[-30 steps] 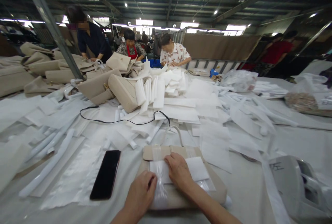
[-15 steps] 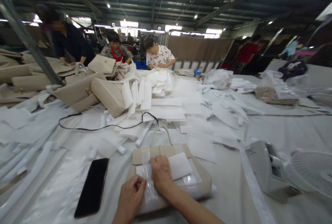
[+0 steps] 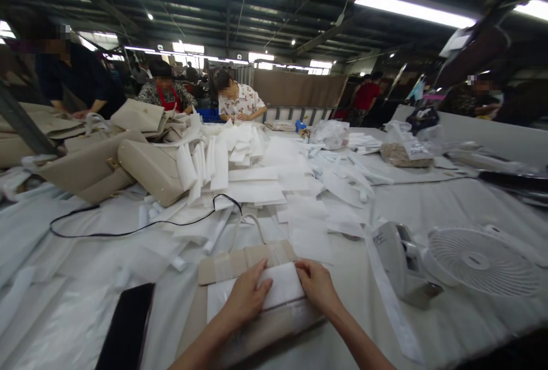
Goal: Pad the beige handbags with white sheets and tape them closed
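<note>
A beige handbag [image 3: 274,333] lies flat in front of me, its thin handle [image 3: 250,218] pointing away. A folded white sheet [image 3: 280,284] rests across its top, and clear plastic film or tape spans the flap. My left hand [image 3: 248,296] lies over the sheet's left part, fingers stretched forward and thumb apart. At the sheet's right end, my right hand [image 3: 317,284] has its fingertips bent in on the edge. Whether those fingers reach under the sheet is hidden. A black phone [image 3: 126,327] lies left of the bag.
Loose white sheets [image 3: 257,187] pile up beyond the bag, with several beige bags [image 3: 149,170] at left. A black cord [image 3: 145,224] crosses the table. To the right are a tape dispenser [image 3: 402,267] and a white fan [image 3: 479,261]. Co-workers stand across the table.
My left hand has moved from the bag's near left side onto the white sheet. My right hand has shifted right to the sheet's end. The view has turned right.
</note>
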`<state>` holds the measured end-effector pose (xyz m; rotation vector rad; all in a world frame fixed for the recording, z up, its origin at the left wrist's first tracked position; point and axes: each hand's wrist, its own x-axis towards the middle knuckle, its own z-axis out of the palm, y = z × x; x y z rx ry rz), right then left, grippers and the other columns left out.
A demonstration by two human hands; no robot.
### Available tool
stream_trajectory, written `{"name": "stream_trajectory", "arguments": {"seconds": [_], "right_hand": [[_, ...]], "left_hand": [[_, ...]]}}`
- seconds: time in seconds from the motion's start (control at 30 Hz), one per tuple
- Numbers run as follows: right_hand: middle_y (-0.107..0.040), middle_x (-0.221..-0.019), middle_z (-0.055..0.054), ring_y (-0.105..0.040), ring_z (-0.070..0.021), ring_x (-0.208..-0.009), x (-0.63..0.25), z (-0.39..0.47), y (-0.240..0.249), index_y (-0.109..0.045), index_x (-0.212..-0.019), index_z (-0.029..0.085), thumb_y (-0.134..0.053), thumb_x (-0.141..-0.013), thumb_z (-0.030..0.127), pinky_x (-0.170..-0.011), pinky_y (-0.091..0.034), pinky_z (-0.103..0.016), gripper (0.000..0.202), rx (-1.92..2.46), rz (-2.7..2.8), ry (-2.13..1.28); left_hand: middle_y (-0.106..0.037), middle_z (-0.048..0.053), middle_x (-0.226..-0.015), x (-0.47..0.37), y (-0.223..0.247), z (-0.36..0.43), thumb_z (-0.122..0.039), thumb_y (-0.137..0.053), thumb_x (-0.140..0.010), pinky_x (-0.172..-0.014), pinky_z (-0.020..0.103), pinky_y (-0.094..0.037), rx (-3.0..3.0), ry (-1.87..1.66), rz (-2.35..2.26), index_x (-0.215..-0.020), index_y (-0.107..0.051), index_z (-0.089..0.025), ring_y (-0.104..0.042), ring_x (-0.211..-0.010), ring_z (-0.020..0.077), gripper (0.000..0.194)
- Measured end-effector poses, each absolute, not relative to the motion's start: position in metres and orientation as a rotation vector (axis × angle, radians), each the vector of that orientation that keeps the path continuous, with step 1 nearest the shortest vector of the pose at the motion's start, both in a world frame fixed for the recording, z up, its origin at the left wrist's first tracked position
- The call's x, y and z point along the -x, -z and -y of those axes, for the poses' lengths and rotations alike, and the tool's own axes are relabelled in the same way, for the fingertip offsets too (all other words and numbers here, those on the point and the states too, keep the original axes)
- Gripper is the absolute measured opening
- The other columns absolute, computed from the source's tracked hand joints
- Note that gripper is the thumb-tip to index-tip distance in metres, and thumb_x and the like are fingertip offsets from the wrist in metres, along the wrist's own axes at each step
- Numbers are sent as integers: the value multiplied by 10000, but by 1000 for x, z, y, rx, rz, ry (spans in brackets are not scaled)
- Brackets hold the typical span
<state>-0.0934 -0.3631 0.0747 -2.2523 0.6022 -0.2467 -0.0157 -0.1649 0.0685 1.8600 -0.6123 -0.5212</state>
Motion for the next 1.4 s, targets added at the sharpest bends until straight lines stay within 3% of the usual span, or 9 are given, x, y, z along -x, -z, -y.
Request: {"name": "stream_trajectory", "arguments": {"seconds": [0.1, 0.17, 0.27, 0.43, 0.7, 0.9, 1.1, 1.3, 1.4], "right_hand": [[-681, -674, -36, -612, -198, -659, 87, 366, -75, -690, -688, 174, -504, -746, 269, -626, -443, -282, 217, 2219, -560, 126], [-623, -553, -21, -555, -173, -545, 84, 369, -73, -653, -594, 166, -522, -755, 312, -546, -400, -266, 253, 2189, -552, 55], [-537, -465, 2, -465, -135, -464, 82, 371, -67, -600, -520, 162, -554, -753, 371, -486, -329, -246, 316, 2140, -553, -18], [-516, -507, 14, -431, -114, -513, 81, 367, -58, -571, -515, 158, -594, -699, 373, -478, -270, -219, 284, 2048, -540, -56], [-380, -494, 55, -278, -83, -450, 90, 364, -50, -494, -603, 182, -483, -736, 472, -450, -220, -218, 320, 1818, -504, -65], [-362, -498, 56, -278, -87, -461, 94, 364, -53, -494, -619, 183, -515, -739, 532, -460, -221, -224, 369, 1742, -464, -38], [-455, -588, 24, -376, -111, -538, 100, 363, -52, -511, -672, 174, -507, -754, 570, -502, -283, -233, 404, 1747, -437, 19], [-509, -611, 8, -489, -144, -605, 101, 367, -49, -534, -646, 179, -576, -695, 504, -557, -382, -246, 331, 1837, -452, 20], [-522, -582, 10, -513, -141, -506, 103, 373, -49, -562, -747, 179, -445, -776, 477, -497, -414, -255, 321, 1852, -556, -7]], "left_hand": [[-642, 111, -1172, 7, -60, 175, -373, -647, -702, -976, 367, -396, -1803, 559, 622, -1121, -630, -152, -567, -1060, 258, 474], [-690, 82, -917, 1, -57, 173, -471, -653, -680, -771, 317, -484, -1759, 625, 572, -943, -657, -140, -620, -826, 214, 423], [-497, -38, -546, -4, -55, 167, -663, -436, -762, -394, 231, -328, -1714, 714, 443, -850, -576, -143, -379, -374, 83, 546], [-304, -94, -480, -7, -54, 169, -668, -410, -738, -324, 222, -177, -1736, 799, 333, -707, -434, -203, -236, -310, 62, 467], [-386, -37, -446, -15, -62, 192, -313, -558, -645, -481, 243, -294, -2098, 718, 505, -484, -453, -187, -418, -472, 120, 230], [-673, 125, -769, -12, -73, 203, -395, -527, -766, -720, 297, -435, -2264, 647, 637, -659, -598, -156, -630, -823, 245, 271], [-636, 68, -593, -1, -72, 210, -307, -388, -873, -525, 290, -453, -2231, 820, 700, -855, -607, -124, -596, -441, 193, 287], [-658, 194, -1024, 15, -59, 213, -218, -395, -873, -902, 381, -421, -2255, 534, 761, -966, -633, -112, -611, -1020, 288, 277], [-658, 151, -1048, 17, -53, 210, -243, -400, -885, -953, 361, -394, -2235, 470, 773, -1007, -643, -139, -584, -1065, 262, 292]]}}
